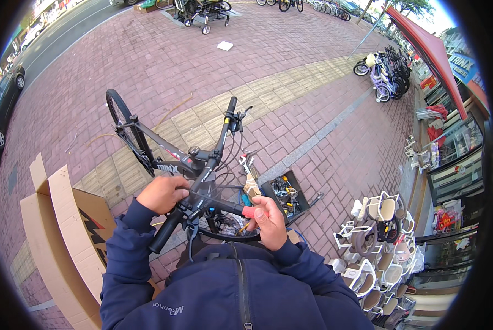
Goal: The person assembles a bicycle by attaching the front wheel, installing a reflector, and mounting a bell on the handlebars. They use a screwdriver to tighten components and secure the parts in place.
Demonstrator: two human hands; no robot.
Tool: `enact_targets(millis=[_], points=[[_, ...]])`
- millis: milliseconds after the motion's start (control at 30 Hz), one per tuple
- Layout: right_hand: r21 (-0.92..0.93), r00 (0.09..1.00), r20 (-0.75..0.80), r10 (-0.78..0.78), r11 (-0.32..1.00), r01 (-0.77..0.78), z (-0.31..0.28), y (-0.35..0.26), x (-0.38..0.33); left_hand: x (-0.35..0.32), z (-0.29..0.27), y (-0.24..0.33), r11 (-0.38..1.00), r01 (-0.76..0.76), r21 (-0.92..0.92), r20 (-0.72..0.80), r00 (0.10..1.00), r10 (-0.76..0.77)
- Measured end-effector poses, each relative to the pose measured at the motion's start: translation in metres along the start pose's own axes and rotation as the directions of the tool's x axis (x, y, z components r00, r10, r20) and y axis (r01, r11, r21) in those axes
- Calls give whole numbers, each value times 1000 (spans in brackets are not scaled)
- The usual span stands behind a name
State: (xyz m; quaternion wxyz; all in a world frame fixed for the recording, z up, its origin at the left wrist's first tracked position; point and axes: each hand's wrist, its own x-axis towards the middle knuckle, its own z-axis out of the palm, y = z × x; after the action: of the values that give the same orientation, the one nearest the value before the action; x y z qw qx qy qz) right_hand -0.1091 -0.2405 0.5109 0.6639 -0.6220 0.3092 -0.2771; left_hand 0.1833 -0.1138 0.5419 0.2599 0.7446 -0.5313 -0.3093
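Note:
A dark bicycle [164, 144] stands right in front of me, its handlebar [208, 175] running diagonally across and its front wheel partly hidden below. My left hand [163, 194] is at the stem area beside the near grip, its fingers curled together; what they pinch, if anything, is hidden. In my right hand [269, 221], thumb and fingers close round the red end of a dark bar-shaped tool [248, 212]. The bar reaches left toward the stem; its exact kind and far tip cannot be made out.
An open toolbox [292, 204] full of tools lies right of the front wheel, near a wrench [246, 161]. To my left stands an opened cardboard box [65, 209]. Several child seats [381, 258] are heaped at the right, before shopfronts. Parked bikes [387, 77] stand farther off.

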Motion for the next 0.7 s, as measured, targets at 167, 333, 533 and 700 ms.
enact_targets(millis=[167, 333, 533, 700], points=[[-62, 988, 26, 154, 986, -152, -5, 2, -3, 0, 1, -1, 1000, -12, 18, -7, 1000, 12], [-343, 967, 93, -237, 904, 254, -7, 3, 0, 0, 1, -2, 999, -25, 31, -6, 1000, 25], [14, 993, -30, -112, 994, 113, 2, 2, 0, -1, 0, 1, 999, -27, 17, -16, 1000, 27], [-186, 972, -17, 236, 954, -235, -4, 4, -1, 1, 0, 3, 1000, -12, 23, 8, 1000, 12]])
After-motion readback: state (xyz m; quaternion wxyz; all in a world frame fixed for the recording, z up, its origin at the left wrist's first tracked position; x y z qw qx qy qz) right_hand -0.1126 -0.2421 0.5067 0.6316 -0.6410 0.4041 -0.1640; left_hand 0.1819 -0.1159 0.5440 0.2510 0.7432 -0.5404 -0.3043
